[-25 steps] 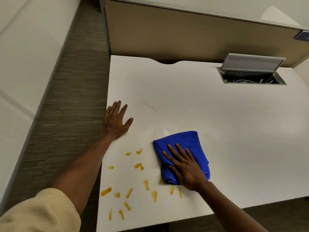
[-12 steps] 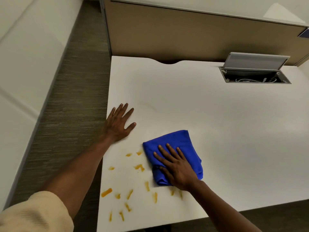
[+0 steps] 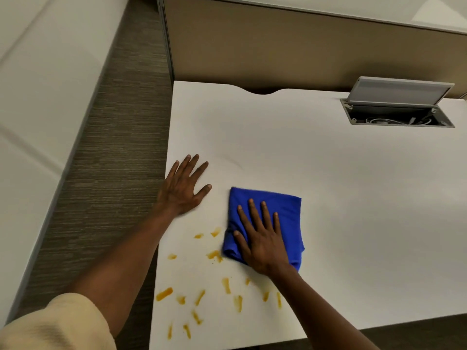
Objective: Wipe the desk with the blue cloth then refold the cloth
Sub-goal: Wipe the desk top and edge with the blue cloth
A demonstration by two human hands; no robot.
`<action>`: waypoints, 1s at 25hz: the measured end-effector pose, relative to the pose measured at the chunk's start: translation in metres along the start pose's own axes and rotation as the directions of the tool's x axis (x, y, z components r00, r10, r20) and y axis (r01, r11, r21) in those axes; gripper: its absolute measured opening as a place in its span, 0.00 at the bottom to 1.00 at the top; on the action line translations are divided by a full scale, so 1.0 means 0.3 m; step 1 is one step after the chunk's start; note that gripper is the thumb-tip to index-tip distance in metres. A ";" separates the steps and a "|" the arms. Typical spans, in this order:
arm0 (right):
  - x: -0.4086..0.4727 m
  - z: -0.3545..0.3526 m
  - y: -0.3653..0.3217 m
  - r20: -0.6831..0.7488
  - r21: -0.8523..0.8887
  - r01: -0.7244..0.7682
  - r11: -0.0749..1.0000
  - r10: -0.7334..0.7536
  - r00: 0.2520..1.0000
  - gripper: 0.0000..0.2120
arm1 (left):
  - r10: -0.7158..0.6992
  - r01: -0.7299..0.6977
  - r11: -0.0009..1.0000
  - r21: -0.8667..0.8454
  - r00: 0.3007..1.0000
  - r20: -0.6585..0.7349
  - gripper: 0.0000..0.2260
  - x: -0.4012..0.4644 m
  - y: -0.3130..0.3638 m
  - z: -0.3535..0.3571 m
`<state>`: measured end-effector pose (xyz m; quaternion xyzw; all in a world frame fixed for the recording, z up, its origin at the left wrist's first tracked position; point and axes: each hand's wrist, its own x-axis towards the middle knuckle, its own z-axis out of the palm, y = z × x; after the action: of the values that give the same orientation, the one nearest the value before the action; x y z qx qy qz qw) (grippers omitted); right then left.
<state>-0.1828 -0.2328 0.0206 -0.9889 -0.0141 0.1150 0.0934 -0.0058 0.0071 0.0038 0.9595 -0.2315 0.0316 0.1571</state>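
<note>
A folded blue cloth [image 3: 285, 210] lies flat on the white desk [image 3: 353, 198]. My right hand [image 3: 262, 238] presses down on it, palm flat and fingers spread. Several orange-yellow smears [image 3: 214, 256] mark the desk's front left part, just left of and below the cloth. My left hand [image 3: 183, 186] rests flat on the desk near its left edge, fingers apart, holding nothing.
An open cable hatch [image 3: 396, 114] with a raised grey lid sits in the desk's back right. A tan partition panel [image 3: 278, 41] stands behind the desk. Striped carpet [image 3: 106, 160] runs along the left edge, and the front edge is near my arms.
My right hand has slid the cloth leftward across the desk toward the smears, and the hand has turned so the fingers point more straight ahead. My left hand has stayed planted.
</note>
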 end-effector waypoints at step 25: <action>0.378 -0.096 0.029 0.000 0.035 0.252 0.967 -0.252 0.968 0.28 | -0.019 0.019 1.000 0.002 0.994 -0.108 0.31 0.019 -0.023 0.063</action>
<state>-0.0659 -0.2411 0.0210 -0.9771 -0.1377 0.1044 0.1246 0.0020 0.0045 -0.0153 0.9589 -0.2134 0.0820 0.1684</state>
